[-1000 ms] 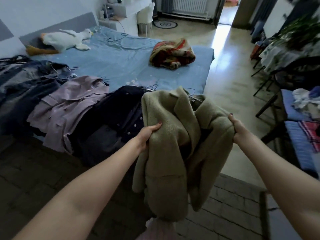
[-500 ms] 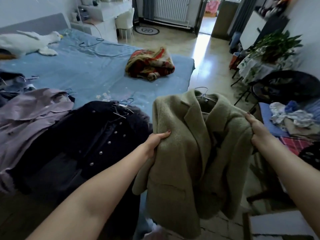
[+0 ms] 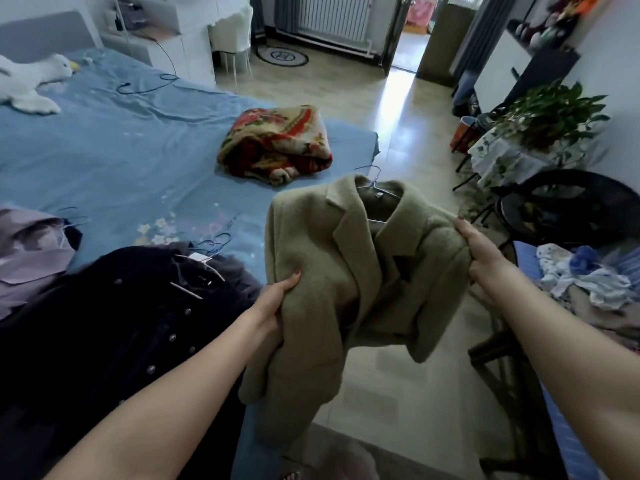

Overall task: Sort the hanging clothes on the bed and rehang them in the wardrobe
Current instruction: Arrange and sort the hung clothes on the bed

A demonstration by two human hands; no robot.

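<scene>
Lilac garment [image 3: 27, 251] and dark coat [image 3: 114, 317] lie on bed [image 3: 121, 161], unhung. My left hand [image 3: 273, 299] and right hand [image 3: 479, 251] each grip tan coat [image 3: 332, 289], on its hanger [image 3: 372, 183], held off bed edge. Wardrobe unseen; most rehanging left.

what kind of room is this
Most likely a lived-in bedroom at home. A bed with a blue sheet fills the left side, a folded floral blanket and clothes on hangers lie on it, and a radiator stands against the far wall.
</scene>
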